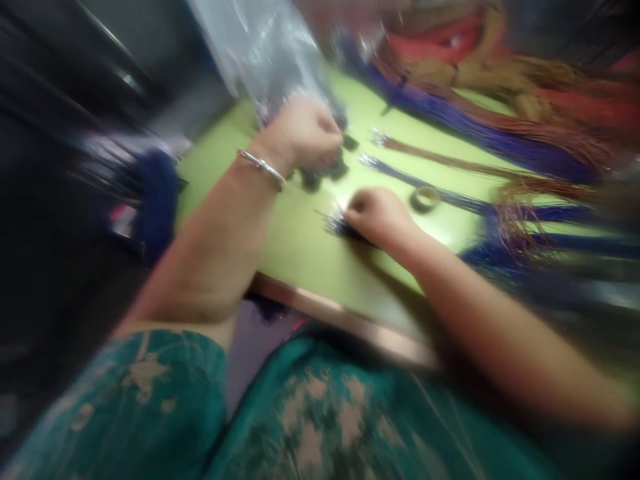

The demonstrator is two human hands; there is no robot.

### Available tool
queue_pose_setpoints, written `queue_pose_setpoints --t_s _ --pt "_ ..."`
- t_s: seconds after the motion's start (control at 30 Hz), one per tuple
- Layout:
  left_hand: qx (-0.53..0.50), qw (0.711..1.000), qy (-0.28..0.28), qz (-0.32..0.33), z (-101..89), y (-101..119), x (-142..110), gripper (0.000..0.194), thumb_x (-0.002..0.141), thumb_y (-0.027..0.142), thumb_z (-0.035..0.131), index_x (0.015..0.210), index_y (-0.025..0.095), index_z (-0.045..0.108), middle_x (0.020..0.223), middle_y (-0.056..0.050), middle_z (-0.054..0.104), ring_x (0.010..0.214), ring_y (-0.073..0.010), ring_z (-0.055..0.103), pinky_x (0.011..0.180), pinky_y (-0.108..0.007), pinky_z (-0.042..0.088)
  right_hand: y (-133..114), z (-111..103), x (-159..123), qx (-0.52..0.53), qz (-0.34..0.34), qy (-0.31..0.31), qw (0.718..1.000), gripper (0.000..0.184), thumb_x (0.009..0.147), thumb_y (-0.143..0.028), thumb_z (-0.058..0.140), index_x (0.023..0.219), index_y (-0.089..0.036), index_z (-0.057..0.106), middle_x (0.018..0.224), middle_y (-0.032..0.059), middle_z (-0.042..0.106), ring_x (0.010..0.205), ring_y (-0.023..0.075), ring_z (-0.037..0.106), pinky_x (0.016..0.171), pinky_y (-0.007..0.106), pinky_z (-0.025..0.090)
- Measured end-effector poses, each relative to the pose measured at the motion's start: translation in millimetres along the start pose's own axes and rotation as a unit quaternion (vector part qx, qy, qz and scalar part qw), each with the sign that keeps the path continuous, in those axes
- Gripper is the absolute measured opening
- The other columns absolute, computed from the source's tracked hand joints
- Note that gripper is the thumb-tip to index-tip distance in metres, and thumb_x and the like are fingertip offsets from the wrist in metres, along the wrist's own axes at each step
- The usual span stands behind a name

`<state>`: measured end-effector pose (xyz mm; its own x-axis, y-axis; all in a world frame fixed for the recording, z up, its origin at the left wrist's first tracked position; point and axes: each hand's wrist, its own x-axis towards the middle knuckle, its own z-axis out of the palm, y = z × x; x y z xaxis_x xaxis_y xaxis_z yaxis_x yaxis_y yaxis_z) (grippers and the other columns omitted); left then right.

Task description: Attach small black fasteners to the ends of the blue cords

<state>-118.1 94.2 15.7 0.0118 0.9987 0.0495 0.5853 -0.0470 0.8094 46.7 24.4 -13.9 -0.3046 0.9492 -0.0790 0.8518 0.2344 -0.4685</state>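
Two bare hands are reaching over a green table (295, 243): at twelve o'clock, the left hand (310, 133) is curling narrow by a clear bag (275, 53) and dark pieces (313, 179) (blur is hiding whether it is holding any); toward two, the right hand (377, 217) is pinching a metal-tipped wire bundle (337, 223) near a small ring (425, 199).

Looks like a wiring workshop to me, tbh: bundled blue wires (440, 127) and brown wires (450, 161) lie across a green worktop (300, 233).

Blurred wire tips (336, 223) by the hands (383, 217), dark pieces (311, 179) partly hidden, plastic bag (275, 47) and wire bundles (590, 244) cut off.
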Motion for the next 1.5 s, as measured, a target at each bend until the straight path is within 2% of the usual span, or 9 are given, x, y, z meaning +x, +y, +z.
queue_pose_setpoints --t_s 0.1,0.2,0.37,0.57,0.7,0.87,1.03,1.17,1.5 --pt "0.032 0.998 -0.046 0.004 10.5 -1.6 1.4 0.015 0.069 0.024 0.058 0.073 0.013 0.067 0.063 -0.006 0.062 0.069 -0.0225 0.064 0.066 -0.038 0.05 -9.3 10.1 11.8 -0.034 0.031 0.003 0.999 0.016 0.076 -0.029 0.054 0.07 -0.016 0.063 0.071 0.0097 0.062 0.066 0.0189 0.054 0.062 0.03 0.041" --pt "0.082 0.995 -0.028 0.04 22.2 -6.0 1.6 0.015 0.068 0.022 0.057 0.073 0.013 0.067 0.062 -0.006 0.062 0.067 -0.0193 0.061 0.069 -0.034 0.049 -15.2 11.4 19.7 -0.035 0.056 -0.002 0.998 0.013 0.073 -0.026 0.055 0.069 -0.015 0.061 0.069 0.01 0.061 0.064 0.0187 0.054 0.058 0.029 0.04" --pt "0.109 0.99 0.033 0.081 29.2 -18.2 1.6 0.013 0.07 0.022 0.058 0.074 0.014 0.069 0.07 -0.007 0.064 0.071 -0.0202 0.059 0.074 -0.034 0.047 -15.1 -8.4 15.4 0.127 0.111 -0.021 0.985 0.01 0.068 -0.013 0.056 0.058 -0.015 0.055 0.053 0.0027 0.054 0.05 0.0116 0.048 0.05 0.024 0.038" --pt "0.206 0.972 -0.004 0.116 45.4 -15.6 -3.6 0.023 0.071 0.027 0.063 0.086 0.012 0.07 0.081 -0.011 0.064 0.085 -0.0233 0.057 0.078 -0.036 0.042 17.3 -35.6 0.6 0.444 0.178 0.02 0.878 0.012 0.07 -0.007 0.055 0.062 -0.014 0.05 0.061 0.0036 0.06 0.038 0.0027 0.035 0.036 0.018 0.03" --pt "0.224 0.97 -0.013 0.097 54.9 -7.3 -4.6 0.014 0.07 0.015 0.061 0.08 0.01 0.07 0.084 -0.016 0.064 0.091 -0.0279 0.057 0.083 -0.04 0.04 37.9 -47.5 -9.4 0.544 0.175 0.046 0.819 0.013 0.07 -0.007 0.057 0.063 -0.015 0.048 0.057 0.0001 0.056 0.04 0.0037 0.042 0.043 0.02 0.045" --pt "-0.071 0.993 -0.025 0.09 54.5 -9.8 -11.5 0.026 0.074 0.019 0.062 0.098 0.014 0.069 0.077 -0.008 0.066 0.085 -0.0207 0.06 0.081 -0.034 0.046 48.8 -40.0 -21.5 0.516 0.143 0.114 0.837 0.006 0.07 -0.015 0.061 0.067 -0.013 0.056 0.057 -0.0009 0.057 0.044 0.0059 0.05 0.048 0.021 0.051" --pt "-0.375 0.908 -0.179 -0.056 57.0 0.0 -32.8 0.032 0.075 0.016 0.065 0.106 0.01 0.064 0.079 -0.008 0.067 0.074 -0.016 0.065 0.069 -0.028 0.052 50.3 -33.2 -26.5 0.464 0.126 0.142 0.865 0.009 0.068 -0.019 0.062 0.063 -0.013 0.059 0.05 -0.003 0.053 0.041 0.0052 0.046 0.041 0.017 0.044" --pt "-0.446 0.86 -0.219 -0.114 59.4 9.5 -41.5 0.03 0.073 0.009 0.065 0.104 0.006 0.065 0.083 -0.01 0.068 0.077 -0.0157 0.067 0.072 -0.025 0.053 47.0 -37.7 -28.4 0.415 0.134 0.139 0.889 0.011 0.069 -0.02 0.059 0.06 -0.013 0.059 0.042 -0.0055 0.046 0.036 0.0047 0.038 0.035 0.017 0.035" --pt "-0.501 0.832 -0.169 -0.166 62.0 17.4 -42.7 0.012 0.076 0.008 0.061 0.086 0.01 0.068 0.081 -0.005 0.068 0.07 -0.0084 0.063 0.069 -0.019 0.05 43.5 -33.4 -28.9 0.404 0.108 0.11 0.902 0.011 0.072 -0.018 0.052 0.062 -0.015 0.057 0.039 -0.008 0.039 0.033 0.0049 0.033 0.033 0.018 0.027"
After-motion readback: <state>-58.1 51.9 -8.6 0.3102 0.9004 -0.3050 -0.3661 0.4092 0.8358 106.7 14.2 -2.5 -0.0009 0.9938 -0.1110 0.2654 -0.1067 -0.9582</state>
